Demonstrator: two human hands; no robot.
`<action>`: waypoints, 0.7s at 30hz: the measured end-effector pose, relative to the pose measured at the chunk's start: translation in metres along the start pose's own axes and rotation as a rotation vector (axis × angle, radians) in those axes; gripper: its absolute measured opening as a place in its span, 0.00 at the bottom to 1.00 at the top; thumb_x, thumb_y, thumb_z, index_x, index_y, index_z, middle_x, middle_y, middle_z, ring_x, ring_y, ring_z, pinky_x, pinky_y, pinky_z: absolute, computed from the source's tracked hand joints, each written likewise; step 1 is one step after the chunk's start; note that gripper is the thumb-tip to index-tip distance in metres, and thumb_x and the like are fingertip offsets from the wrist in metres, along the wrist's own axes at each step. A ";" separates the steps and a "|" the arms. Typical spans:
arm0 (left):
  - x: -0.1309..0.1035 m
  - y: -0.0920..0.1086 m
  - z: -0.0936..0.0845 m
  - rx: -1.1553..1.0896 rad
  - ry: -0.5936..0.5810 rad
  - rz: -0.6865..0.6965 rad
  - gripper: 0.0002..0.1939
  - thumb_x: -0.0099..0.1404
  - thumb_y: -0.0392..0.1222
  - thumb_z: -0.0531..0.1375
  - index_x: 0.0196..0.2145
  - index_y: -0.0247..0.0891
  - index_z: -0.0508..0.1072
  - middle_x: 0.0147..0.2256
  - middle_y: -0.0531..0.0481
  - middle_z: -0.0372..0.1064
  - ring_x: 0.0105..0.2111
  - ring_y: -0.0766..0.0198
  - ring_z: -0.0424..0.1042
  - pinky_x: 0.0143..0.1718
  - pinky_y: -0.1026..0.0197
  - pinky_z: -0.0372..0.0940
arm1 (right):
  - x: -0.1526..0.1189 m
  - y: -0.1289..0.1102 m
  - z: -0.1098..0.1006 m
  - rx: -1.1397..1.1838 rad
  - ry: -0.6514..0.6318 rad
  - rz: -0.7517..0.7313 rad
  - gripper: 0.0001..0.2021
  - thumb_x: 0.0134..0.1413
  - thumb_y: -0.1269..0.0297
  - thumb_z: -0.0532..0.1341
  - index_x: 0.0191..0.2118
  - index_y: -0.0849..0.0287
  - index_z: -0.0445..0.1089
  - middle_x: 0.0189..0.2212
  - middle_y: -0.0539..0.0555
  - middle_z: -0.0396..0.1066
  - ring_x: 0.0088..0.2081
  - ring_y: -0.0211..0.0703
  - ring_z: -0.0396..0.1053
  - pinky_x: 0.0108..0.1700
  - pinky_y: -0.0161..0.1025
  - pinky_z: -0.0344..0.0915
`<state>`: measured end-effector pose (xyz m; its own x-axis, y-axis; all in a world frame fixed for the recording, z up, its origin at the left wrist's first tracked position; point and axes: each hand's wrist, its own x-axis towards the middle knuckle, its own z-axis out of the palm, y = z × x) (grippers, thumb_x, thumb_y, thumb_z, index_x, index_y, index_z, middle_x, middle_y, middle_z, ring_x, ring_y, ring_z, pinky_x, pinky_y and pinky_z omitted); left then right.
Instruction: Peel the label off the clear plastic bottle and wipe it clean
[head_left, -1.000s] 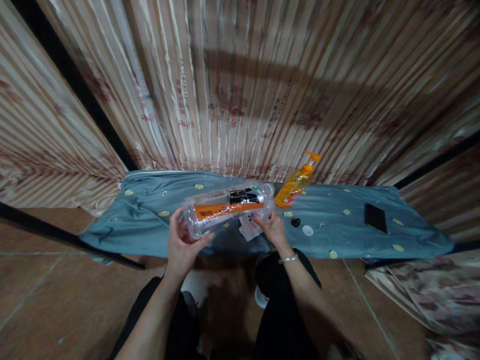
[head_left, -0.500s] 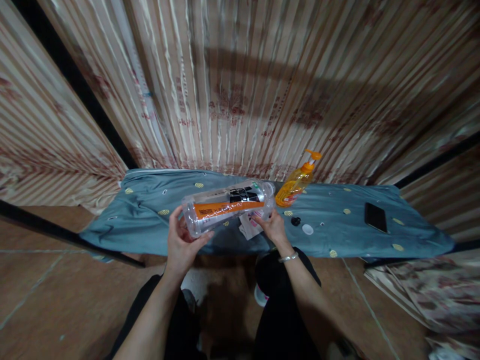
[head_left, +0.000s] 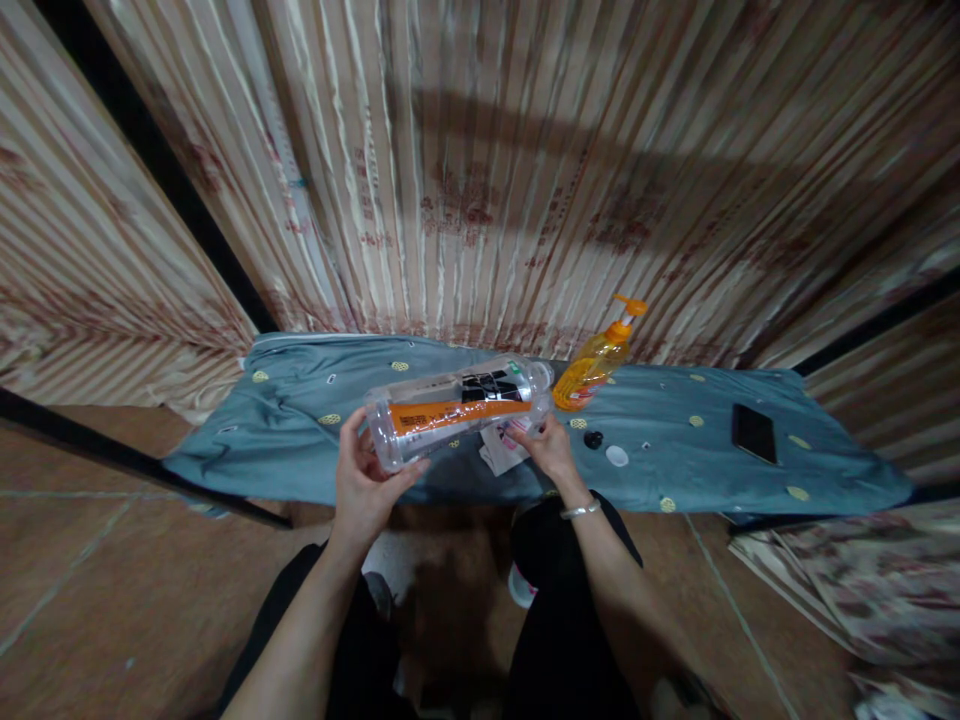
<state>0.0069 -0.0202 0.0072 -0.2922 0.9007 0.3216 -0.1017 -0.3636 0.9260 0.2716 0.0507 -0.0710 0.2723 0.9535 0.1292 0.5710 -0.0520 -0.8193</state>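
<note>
A large clear plastic bottle (head_left: 457, 408) with an orange and black label lies sideways between my hands, its neck to the right. My left hand (head_left: 367, 475) grips the base end. Around the neck end, my right hand (head_left: 546, 440) is closed, with a silver bangle on its wrist. A small white packet or cloth with pink print (head_left: 501, 450) shows just below the bottle, beside my right fingers; whether they touch it is unclear. The orange pump bottle (head_left: 589, 372) stands to the right of the neck. A small black object (head_left: 592, 440) and a white disc (head_left: 616, 456) lie nearby.
The teal patterned cloth (head_left: 697, 470) covers a long narrow surface. A black phone (head_left: 754, 433) lies on its right part. Behind hangs a striped curtain (head_left: 465, 270), with dark metal poles (head_left: 165, 170) at the sides. My knees are below the front edge.
The view has shifted very slightly. Both hands keep their hold on the clear bottle, with almost no movement.
</note>
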 end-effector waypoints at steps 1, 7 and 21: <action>0.000 0.000 0.000 0.001 0.001 0.003 0.40 0.38 0.40 0.76 0.48 0.40 0.64 0.44 0.46 0.73 0.39 0.57 0.77 0.38 0.61 0.74 | 0.000 0.001 0.000 0.007 -0.005 -0.002 0.27 0.37 0.47 0.68 0.43 0.59 0.69 0.34 0.54 0.77 0.35 0.48 0.73 0.38 0.42 0.67; 0.000 0.001 0.001 -0.003 -0.007 -0.001 0.40 0.37 0.40 0.77 0.47 0.40 0.64 0.44 0.46 0.73 0.39 0.56 0.77 0.38 0.60 0.75 | 0.002 0.002 0.000 0.019 -0.008 -0.019 0.27 0.36 0.47 0.68 0.42 0.59 0.69 0.34 0.55 0.77 0.35 0.48 0.74 0.38 0.42 0.68; -0.002 0.000 0.003 0.018 -0.006 0.030 0.43 0.37 0.43 0.77 0.50 0.41 0.64 0.45 0.45 0.72 0.42 0.55 0.77 0.40 0.58 0.75 | 0.003 0.003 0.000 -0.012 -0.004 -0.014 0.27 0.37 0.48 0.68 0.42 0.59 0.68 0.35 0.57 0.77 0.37 0.49 0.74 0.39 0.42 0.67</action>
<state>0.0099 -0.0211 0.0074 -0.2889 0.8910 0.3503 -0.0763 -0.3862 0.9193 0.2736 0.0532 -0.0730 0.2616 0.9553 0.1381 0.5836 -0.0425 -0.8109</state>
